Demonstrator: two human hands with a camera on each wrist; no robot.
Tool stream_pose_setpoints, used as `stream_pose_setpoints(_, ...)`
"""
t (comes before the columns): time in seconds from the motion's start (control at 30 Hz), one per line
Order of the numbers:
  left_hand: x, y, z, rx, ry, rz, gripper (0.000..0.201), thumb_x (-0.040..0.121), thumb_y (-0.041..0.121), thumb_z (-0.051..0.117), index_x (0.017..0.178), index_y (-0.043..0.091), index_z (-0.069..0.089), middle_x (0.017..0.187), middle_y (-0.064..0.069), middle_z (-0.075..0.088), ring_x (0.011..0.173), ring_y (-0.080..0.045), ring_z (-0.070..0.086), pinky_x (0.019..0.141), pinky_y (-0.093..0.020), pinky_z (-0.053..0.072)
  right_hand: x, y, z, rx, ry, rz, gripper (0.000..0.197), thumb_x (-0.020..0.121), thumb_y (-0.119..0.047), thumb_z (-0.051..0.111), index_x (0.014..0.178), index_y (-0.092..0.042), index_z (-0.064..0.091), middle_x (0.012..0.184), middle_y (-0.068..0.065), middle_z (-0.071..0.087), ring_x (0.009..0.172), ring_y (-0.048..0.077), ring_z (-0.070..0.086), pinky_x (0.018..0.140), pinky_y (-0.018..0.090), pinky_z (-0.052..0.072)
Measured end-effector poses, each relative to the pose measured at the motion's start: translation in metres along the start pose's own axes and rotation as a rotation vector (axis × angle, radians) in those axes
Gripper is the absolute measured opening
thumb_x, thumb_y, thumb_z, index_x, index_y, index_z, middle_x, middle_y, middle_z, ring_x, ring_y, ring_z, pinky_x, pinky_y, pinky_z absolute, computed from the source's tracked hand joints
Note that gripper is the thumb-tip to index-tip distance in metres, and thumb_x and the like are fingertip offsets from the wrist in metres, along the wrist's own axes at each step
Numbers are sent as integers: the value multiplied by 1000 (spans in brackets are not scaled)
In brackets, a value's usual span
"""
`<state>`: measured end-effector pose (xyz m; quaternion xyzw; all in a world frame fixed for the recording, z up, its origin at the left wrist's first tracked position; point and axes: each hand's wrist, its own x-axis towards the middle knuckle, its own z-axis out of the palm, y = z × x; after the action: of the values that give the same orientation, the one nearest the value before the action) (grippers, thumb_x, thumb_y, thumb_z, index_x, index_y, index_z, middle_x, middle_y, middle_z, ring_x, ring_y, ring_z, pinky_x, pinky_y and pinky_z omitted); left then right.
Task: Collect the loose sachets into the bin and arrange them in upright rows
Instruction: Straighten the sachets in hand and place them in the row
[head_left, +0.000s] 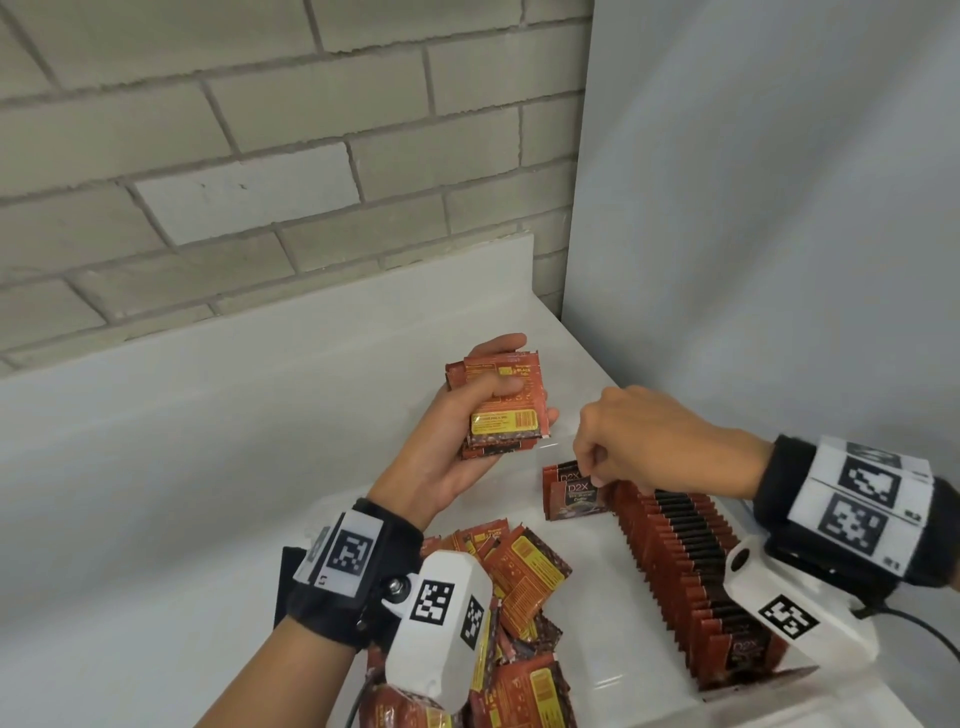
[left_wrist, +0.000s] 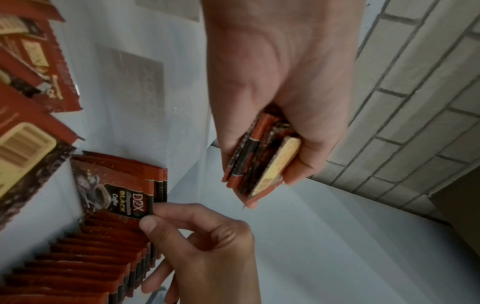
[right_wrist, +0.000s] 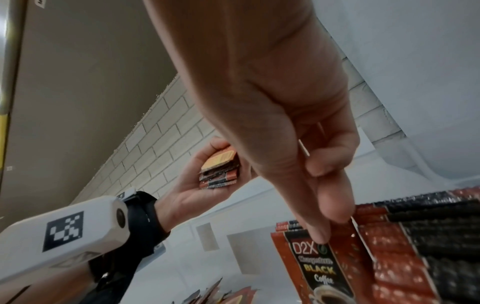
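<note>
My left hand (head_left: 491, 389) is raised palm up and grips a small stack of red-brown coffee sachets (head_left: 506, 415), thumb across the top one. The stack (left_wrist: 259, 164) shows edge-on in the left wrist view. My right hand (head_left: 592, 475) pinches the top edge of an upright "D2X Black Coffee" sachet (head_left: 576, 499) between thumb and index finger (left_wrist: 168, 209). That sachet (right_wrist: 317, 267) stands at the far end of a long upright row of sachets (head_left: 691, 571) in the clear bin (head_left: 602, 618). Loose sachets (head_left: 524, 577) lie heaped on the left.
A grey brick wall (head_left: 260, 182) runs behind the white counter (head_left: 208, 441). A pale panel (head_left: 779, 234) closes off the right side. A black cable (head_left: 930, 634) trails from my right wrist camera. Bare bin floor lies between the heap and the row.
</note>
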<state>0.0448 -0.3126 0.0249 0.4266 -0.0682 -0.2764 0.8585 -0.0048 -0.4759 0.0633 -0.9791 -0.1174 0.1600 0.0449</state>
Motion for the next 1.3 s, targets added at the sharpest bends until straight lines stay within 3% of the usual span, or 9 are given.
stream_pose_setpoints(0.27, 1, 0, -3, 80, -40, 6, 38, 74, 2, 64, 107, 22, 67, 94, -3, 68, 80, -18, 68, 62, -30, 55, 6, 8, 4, -5, 1, 16, 4, 81, -21, 73, 85, -21, 74, 64, -16, 46, 43, 0, 39, 76, 29, 54)
stream_pose_setpoints(0.4, 2, -1, -5, 108, -39, 13, 39, 74, 0, 69, 105, 22, 69, 101, -5, 69, 89, -22, 68, 67, -32, 56, 6, 17, -1, 124, -43, 39, 7, 82, -25, 73, 88, -22, 74, 83, -6, 72, 32, 2, 52, 57, 17, 47)
stream_pose_setpoints(0.5, 3, -2, -5, 105, -48, 22, 39, 73, -3, 70, 102, 22, 71, 103, -8, 69, 92, -24, 68, 71, -34, 57, 3, 26, -13, 361, -92, 49, 18, 79, -30, 77, 95, -23, 72, 86, 0, 75, 43, 5, 60, 46, 9, 41)
stream_pose_setpoints(0.67, 3, -2, -4, 108, -72, 18, 38, 73, -3, 70, 100, 24, 71, 103, -8, 70, 97, -26, 68, 78, -37, 58, -7, 22, -27, 878, -45, 48, 30, 77, -31, 76, 104, -21, 66, 89, -1, 74, 57, 11, 64, 46, 16, 45)
stream_pose_setpoints(0.83, 2, -1, -2, 130, -81, 16, 44, 69, -4, 77, 102, 24, 70, 105, -9, 70, 97, -26, 68, 76, -36, 58, -11, 12, -14, 1093, 68, 39, 21, 81, -20, 72, 100, -11, 65, 68, 0, 69, 54, 10, 60, 48, 18, 44)
stream_pose_setpoints(0.97, -1, 0, 1, 77, -60, -19, 46, 67, 31, 72, 110, 16, 66, 108, -10, 70, 91, -23, 70, 64, -31, 57, -16, 12, -14, 1121, 176, 9, 15, 84, -13, 70, 97, -8, 66, 56, -2, 64, 48, 7, 53, 51, 18, 44)
stream_pose_setpoints(1.1, -1, 1, 3, 105, -97, -158, 72, 64, 62, 53, 113, 11, 62, 90, -11, 69, 76, -20, 68, 64, -29, 57, -26, 13, -24, 1158, 378, -80, 7, 79, -10, 71, 83, -8, 67, 70, 5, 71, 57, 11, 64, 60, 18, 53)
stream_pose_setpoints(1.2, -1, 0, 1, 42, -96, -178, 69, 72, 62, 57, 115, 9, 62, 88, -14, 66, 73, -22, 66, 69, -34, 58, -32, 14, -24, 1072, 453, -156, 13, 73, -15, 74, 84, -9, 72, 79, 5, 75, 74, 14, 71, 76, 17, 54)
stream_pose_setpoints(1.3, -1, 0, -1, 47, -136, -177, 55, 63, 39, 84, 106, 8, 69, 91, -14, 69, 74, -23, 69, 65, -33, 59, -33, 12, -17, 984, 497, -205, 22, 67, -26, 69, 85, -13, 76, 90, -3, 74, 84, 10, 70, 81, 17, 53)
